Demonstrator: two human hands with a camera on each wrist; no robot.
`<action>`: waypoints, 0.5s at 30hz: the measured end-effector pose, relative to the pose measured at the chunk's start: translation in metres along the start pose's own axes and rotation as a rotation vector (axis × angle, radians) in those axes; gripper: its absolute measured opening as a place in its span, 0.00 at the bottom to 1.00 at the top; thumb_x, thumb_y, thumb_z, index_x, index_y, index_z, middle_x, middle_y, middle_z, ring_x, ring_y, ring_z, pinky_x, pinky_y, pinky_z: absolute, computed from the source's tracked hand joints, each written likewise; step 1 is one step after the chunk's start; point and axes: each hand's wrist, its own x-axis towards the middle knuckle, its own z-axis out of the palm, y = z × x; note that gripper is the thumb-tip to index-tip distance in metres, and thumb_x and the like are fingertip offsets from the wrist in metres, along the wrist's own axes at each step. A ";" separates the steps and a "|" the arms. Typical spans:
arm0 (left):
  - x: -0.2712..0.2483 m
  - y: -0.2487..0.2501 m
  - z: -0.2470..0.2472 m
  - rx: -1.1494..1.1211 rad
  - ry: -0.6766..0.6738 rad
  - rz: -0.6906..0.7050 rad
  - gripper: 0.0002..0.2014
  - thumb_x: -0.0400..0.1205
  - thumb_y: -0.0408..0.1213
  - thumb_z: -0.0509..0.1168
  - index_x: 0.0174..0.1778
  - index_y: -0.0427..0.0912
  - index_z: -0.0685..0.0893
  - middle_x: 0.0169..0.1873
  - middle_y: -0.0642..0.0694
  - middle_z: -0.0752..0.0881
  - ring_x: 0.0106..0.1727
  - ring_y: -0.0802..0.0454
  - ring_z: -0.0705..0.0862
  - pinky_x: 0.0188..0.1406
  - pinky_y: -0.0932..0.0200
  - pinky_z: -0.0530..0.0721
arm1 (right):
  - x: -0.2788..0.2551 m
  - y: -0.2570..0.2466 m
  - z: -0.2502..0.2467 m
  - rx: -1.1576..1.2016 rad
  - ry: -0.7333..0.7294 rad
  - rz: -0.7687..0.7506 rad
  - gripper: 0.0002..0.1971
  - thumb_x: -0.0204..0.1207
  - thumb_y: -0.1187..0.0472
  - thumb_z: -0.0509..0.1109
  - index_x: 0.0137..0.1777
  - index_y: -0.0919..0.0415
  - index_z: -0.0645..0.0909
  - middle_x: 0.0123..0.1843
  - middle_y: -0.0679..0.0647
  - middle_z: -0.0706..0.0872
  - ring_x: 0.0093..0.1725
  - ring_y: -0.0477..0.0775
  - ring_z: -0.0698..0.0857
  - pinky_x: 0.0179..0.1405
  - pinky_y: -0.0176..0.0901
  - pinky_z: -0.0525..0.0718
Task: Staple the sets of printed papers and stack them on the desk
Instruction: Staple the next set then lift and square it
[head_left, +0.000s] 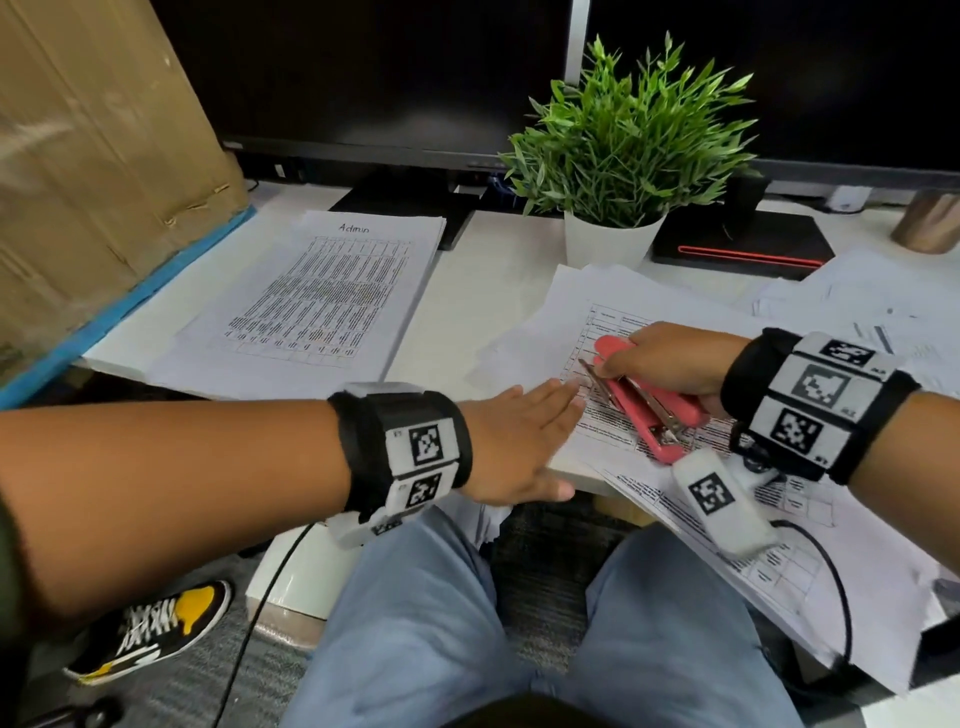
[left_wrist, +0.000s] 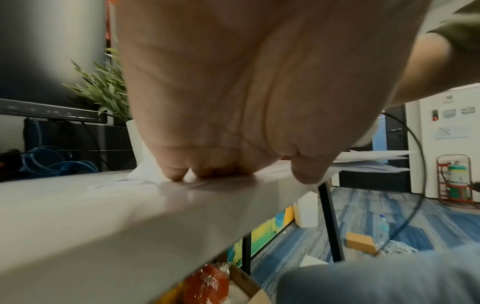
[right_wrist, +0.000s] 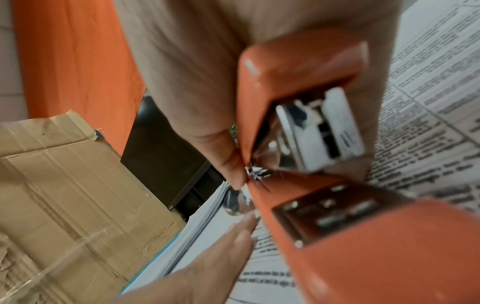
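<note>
While the left hand (head_left: 511, 441) is pressing flat-fingered on the printed papers (head_left: 613, 415) at the near desk (left_wrist: 109, 207) edge, the right hand (head_left: 670, 358) is gripping the stapler (head_left: 644, 400), its long axis running near-right to far-left, mouth beside those fingertips.

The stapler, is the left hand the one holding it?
No, the right hand grips the red stapler, while the left hand lies flat on the papers.
</note>
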 end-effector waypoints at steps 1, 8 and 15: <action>-0.004 0.000 0.004 0.018 0.006 0.016 0.41 0.88 0.57 0.48 0.83 0.39 0.29 0.82 0.41 0.28 0.84 0.47 0.29 0.85 0.47 0.38 | 0.002 0.000 -0.001 -0.010 0.001 -0.004 0.15 0.78 0.52 0.70 0.50 0.66 0.82 0.44 0.66 0.88 0.38 0.63 0.83 0.44 0.56 0.84; -0.014 -0.016 0.009 0.009 -0.015 0.101 0.37 0.89 0.51 0.52 0.84 0.50 0.33 0.83 0.47 0.29 0.84 0.49 0.29 0.85 0.46 0.38 | -0.001 -0.007 -0.009 -0.566 0.107 -0.180 0.14 0.78 0.48 0.69 0.51 0.59 0.78 0.45 0.51 0.82 0.39 0.48 0.79 0.37 0.42 0.75; -0.023 -0.058 -0.007 -0.239 0.021 0.129 0.26 0.88 0.50 0.55 0.84 0.59 0.59 0.85 0.59 0.45 0.85 0.61 0.43 0.85 0.54 0.46 | -0.012 -0.006 -0.010 -0.716 -0.063 -0.355 0.15 0.75 0.44 0.73 0.56 0.50 0.80 0.50 0.46 0.83 0.47 0.49 0.82 0.52 0.47 0.83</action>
